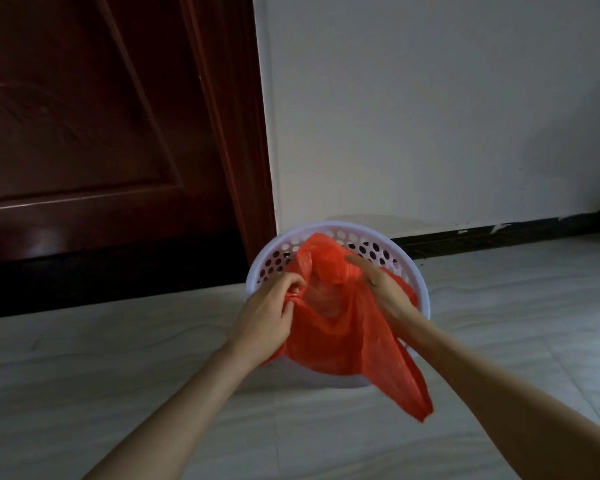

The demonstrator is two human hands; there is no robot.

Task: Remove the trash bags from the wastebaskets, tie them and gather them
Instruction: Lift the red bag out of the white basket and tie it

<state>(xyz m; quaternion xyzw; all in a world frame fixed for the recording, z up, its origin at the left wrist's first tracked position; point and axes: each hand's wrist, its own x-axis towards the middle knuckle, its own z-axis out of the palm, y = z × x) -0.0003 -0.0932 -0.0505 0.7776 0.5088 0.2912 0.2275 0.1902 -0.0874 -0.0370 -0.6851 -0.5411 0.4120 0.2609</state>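
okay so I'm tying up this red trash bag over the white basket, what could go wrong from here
The red bag looks thin, so pulling hard where your left hand pinches a bunched edge could tear it. The mouth between your left hand and right hand is still open, so contents may spill as you lift. The bag hangs over the wastebasket rim and could drag the light basket over.

A home interior: a dark red panelled door at upper left, a plain white wall, black skirting, pale floor tiles.
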